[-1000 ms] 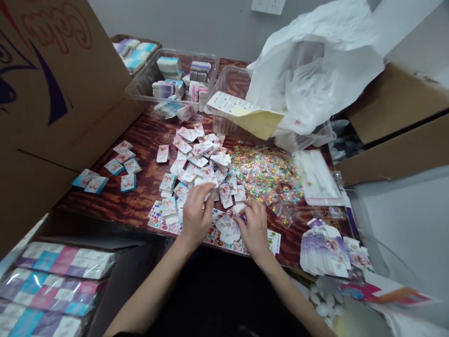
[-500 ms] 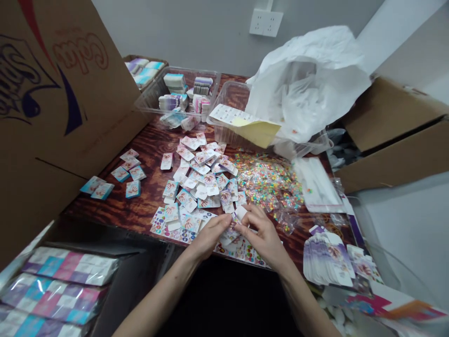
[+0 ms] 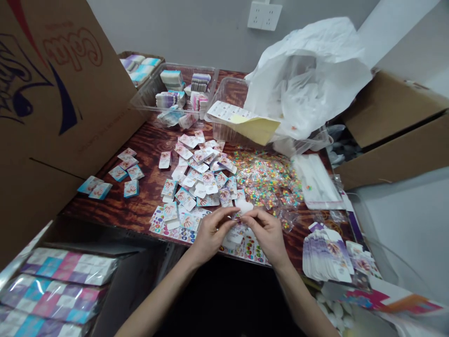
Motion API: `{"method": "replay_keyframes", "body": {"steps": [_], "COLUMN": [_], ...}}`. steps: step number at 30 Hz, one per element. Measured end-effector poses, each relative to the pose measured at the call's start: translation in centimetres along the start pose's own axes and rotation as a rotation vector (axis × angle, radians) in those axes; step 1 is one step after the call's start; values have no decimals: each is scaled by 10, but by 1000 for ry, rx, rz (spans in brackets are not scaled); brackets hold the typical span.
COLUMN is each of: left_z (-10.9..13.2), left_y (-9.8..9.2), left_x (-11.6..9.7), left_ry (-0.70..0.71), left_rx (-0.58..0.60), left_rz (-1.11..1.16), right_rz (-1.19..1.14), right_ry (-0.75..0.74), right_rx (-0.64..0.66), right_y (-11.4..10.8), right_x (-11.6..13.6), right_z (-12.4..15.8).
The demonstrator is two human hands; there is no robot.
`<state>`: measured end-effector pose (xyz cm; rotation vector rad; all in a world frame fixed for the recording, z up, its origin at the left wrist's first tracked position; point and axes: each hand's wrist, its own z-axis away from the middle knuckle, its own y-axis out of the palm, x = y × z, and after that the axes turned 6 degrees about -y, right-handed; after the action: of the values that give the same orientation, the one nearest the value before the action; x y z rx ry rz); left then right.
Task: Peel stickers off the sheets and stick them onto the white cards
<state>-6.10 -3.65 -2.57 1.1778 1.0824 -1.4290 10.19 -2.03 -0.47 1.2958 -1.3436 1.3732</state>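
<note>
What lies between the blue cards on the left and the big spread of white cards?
In the head view, one lone white card lies on the dark wooden table, between the blue cards and the white cards; the rest is bare wood.

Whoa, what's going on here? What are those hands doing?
A person's left hand and right hand are holding a small white card together. Lots of loose printed cards lie spread over the wooden table, next to a heap of little clear bags of colourful bits.

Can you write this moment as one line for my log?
left hand: pinching tiny item | right hand: pinching it too | nearby: printed cards, small plastic bags
</note>
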Motion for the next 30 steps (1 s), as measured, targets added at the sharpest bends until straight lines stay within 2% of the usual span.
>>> {"method": "replay_keyframes", "body": {"steps": [5,12,17,21,30], "left_z": [-2,-2,0,0,0], "left_y": [-6,-5,-6,-7,-7], "left_x": [-3,-2,-6,-5,3], "left_ry": [-72,-106,-96,-88,-125], "left_rx": [91,64,96,118,115], "left_rz": [-2,165,16,-6,162], "right_rz": [-150,-119,-102,-92,-37], "right_ry": [65,25,133,152,94], "right_rx": [-33,147,9,-19,162], "right_y": [-2,-9,-6,-7,-18], "right_x": [-2,1,-5,-8,-4], "right_z": [-2,-8,-9,-11,-10]}}
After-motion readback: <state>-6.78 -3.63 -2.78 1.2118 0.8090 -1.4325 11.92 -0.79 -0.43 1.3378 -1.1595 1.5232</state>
